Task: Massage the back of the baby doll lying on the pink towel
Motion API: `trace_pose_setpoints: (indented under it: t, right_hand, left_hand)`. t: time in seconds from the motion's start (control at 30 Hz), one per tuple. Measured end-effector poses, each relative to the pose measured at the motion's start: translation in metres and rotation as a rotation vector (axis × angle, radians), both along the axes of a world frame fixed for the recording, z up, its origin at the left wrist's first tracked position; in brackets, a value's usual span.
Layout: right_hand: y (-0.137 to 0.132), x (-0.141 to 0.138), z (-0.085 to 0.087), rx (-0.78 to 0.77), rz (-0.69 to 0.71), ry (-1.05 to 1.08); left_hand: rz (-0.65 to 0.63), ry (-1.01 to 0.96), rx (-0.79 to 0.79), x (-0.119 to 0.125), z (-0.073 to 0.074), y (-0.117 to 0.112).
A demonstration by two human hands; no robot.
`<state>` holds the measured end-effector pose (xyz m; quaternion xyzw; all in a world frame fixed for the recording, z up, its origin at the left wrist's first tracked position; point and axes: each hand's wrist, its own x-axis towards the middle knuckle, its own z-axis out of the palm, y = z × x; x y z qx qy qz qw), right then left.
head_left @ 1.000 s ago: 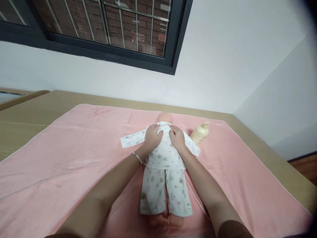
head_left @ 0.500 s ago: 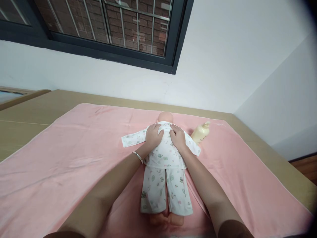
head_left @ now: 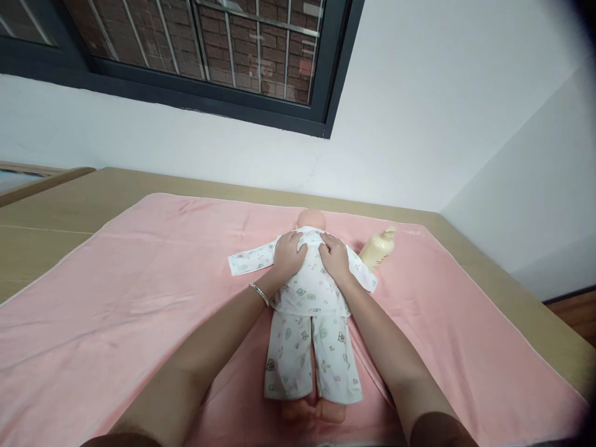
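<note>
Tan tabletop carrying a pink blanket spread flat across most of it. At the blanket's middle lies a doll in a white printed shirt and trousers. Its long axis runs straight away from the person, with the head at the far end and the bare feet nearest the body. It appears to lie face down. The left hand and right hand rest side by side on the doll's upper back, one on either side of the midline. Both palms are down with the fingers loosely spread, clasping nothing, and both are equally close to the doll. One empty-looking sleeve stretches out to the left. A cream pump bottle lies just beyond the right hand, apart from it. A thin bracelet circles the left wrist.
</note>
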<state>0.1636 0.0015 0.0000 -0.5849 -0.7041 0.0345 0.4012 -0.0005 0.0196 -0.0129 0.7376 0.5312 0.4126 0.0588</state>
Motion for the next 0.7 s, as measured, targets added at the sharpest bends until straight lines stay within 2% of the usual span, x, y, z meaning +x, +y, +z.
trace_pose_setpoints:
  t: [0.7]
  right_hand:
    - [-0.001,0.0008,0.0033,-0.019,0.031,0.029]
  left_hand:
    - [0.019,-0.009,0.01,0.0018,0.0027,-0.0021]
